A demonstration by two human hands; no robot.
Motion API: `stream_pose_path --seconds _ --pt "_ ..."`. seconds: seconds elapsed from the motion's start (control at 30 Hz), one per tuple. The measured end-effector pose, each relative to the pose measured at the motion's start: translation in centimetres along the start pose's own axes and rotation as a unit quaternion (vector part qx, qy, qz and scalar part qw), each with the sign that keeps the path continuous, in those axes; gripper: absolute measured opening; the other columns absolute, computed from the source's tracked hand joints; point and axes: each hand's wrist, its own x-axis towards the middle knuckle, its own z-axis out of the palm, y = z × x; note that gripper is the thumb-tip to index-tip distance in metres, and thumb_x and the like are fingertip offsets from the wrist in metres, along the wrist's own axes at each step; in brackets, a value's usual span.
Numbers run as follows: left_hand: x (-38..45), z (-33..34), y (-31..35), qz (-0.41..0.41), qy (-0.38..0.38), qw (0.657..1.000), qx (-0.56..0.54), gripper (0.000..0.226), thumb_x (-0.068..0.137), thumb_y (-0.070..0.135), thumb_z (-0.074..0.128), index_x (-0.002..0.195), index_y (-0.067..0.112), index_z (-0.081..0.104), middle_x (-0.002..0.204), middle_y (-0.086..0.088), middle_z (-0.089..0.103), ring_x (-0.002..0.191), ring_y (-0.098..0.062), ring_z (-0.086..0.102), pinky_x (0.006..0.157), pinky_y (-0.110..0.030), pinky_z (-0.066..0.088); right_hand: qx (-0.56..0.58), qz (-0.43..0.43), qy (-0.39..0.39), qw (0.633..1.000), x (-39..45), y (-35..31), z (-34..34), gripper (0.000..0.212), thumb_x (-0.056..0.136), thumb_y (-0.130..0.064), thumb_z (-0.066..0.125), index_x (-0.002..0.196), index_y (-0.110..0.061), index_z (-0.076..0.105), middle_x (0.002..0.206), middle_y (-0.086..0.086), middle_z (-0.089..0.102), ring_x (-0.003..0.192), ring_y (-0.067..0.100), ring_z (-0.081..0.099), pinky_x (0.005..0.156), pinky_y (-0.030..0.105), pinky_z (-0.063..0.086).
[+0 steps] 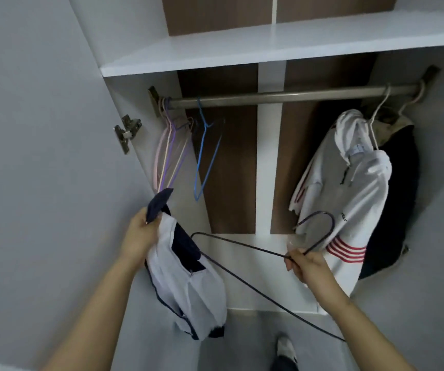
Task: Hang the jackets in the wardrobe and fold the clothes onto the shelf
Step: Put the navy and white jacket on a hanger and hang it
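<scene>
Dark wire hanger point(242, 259) pinched in right fingers point(294, 259); left fingers point(149, 219) curled round white jacket point(186, 285).

The left hand point(141, 232) grips the navy collar of a white jacket point(186, 287) hanging below it. The right hand point(307, 266) pinches a dark wire hanger point(242, 246) at its neck, its shoulder reaching toward the jacket. Above both runs the wardrobe rail point(282, 96); beyond the right hand hangs a white striped jacket point(349, 194).

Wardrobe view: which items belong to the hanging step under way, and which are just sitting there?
In use:
left hand gripping white-and-navy jacket
right hand gripping dark wire hanger
rail

Idle:
blue hanger
pastel hangers
white striped jacket, already hung
dark garment
shelf
</scene>
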Motion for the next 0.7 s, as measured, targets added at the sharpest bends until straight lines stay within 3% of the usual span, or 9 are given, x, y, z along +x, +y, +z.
stream_pose_path --seconds 0.1,0.2,0.27,0.33,0.4,0.47,0.6,0.7 --pt "-3.5 0.7 1.3 0.053 -0.066 0.996 0.016 0.024 0.096 0.001 0.052 0.097 0.022 0.063 0.084 0.014 0.064 0.074 0.007 0.058 0.067 -0.004 0.044 -0.057 -0.042 -0.002 0.998 -5.4 1.1 0.8 0.049 0.101 -0.030 0.047 0.055 -0.014 0.054 0.043 -0.011 0.032 0.043 0.002 0.034 0.050 0.014 0.029" --pt "-7.8 1.8 2.9 0.034 -0.169 0.985 -0.028 0.032 0.094 0.003 0.055 0.097 0.033 0.065 0.083 0.019 0.071 0.081 0.000 0.064 0.065 -0.005 0.047 -0.137 -0.069 0.004 0.988 -8.7 2.2 2.5 0.049 0.102 -0.030 0.047 0.057 -0.011 0.055 0.041 -0.010 0.038 0.043 0.005 0.039 0.054 0.018 0.033" --pt "-10.3 2.3 3.7 0.017 -0.225 0.974 -0.009 0.028 0.096 0.008 0.056 0.097 0.034 0.065 0.092 0.012 0.071 0.088 -0.006 0.064 0.070 -0.011 0.050 -0.173 -0.076 0.054 0.980 -10.0 2.8 3.9 0.051 0.102 -0.031 0.045 0.058 -0.006 0.054 0.042 -0.011 0.044 0.047 0.008 0.047 0.058 0.022 0.040" --pt "-12.5 2.2 4.2 0.003 -0.270 0.963 -0.001 0.026 0.099 0.015 0.055 0.100 0.039 0.063 0.099 0.017 0.069 0.091 0.001 0.064 0.077 -0.013 0.049 -0.182 -0.058 0.117 0.975 -11.0 2.9 4.8 0.052 0.103 -0.032 0.043 0.055 -0.011 0.052 0.047 -0.011 0.048 0.052 0.009 0.050 0.064 0.028 0.043" --pt "-14.0 1.7 4.1 0.015 -0.312 0.950 0.027 0.025 0.100 0.021 0.054 0.106 0.044 0.061 0.104 0.022 0.067 0.097 0.005 0.062 0.086 -0.015 0.048 -0.159 -0.046 0.146 0.975 -11.8 2.5 5.1 0.052 0.103 -0.032 0.043 0.054 -0.017 0.051 0.046 -0.012 0.048 0.054 0.007 0.050 0.066 0.028 0.043" --pt "-15.0 1.3 3.8 0.057 -0.331 0.937 0.097 0.025 0.101 0.022 0.052 0.113 0.042 0.059 0.112 0.018 0.066 0.105 0.000 0.060 0.091 -0.017 0.045 -0.101 -0.058 0.133 0.984 -12.8 1.9 5.0 0.052 0.103 -0.033 0.043 0.055 -0.014 0.055 0.045 -0.010 0.049 0.052 0.006 0.048 0.064 0.024 0.042" --pt "-16.2 1.9 2.1 0.178 -0.332 0.895 0.238 0.037 0.096 0.000 0.050 0.127 0.019 0.058 0.121 0.007 0.056 0.110 -0.006 0.051 0.086 0.004 0.029 -0.026 -0.125 0.093 0.988 -14.8 0.1 4.7 0.051 0.102 -0.032 0.045 0.057 -0.011 0.057 0.041 -0.005 0.041 0.042 0.006 0.040 0.050 0.014 0.035" --pt "-16.8 2.9 1.1 0.212 -0.356 0.871 0.264 0.034 0.093 -0.003 0.054 0.115 0.022 0.061 0.114 0.006 0.053 0.104 -0.007 0.054 0.088 -0.003 0.032 -0.016 -0.121 0.069 0.990 -15.4 -0.8 4.3 0.050 0.102 -0.034 0.046 0.056 -0.017 0.058 0.037 -0.010 0.035 0.037 0.005 0.035 0.048 0.012 0.029"
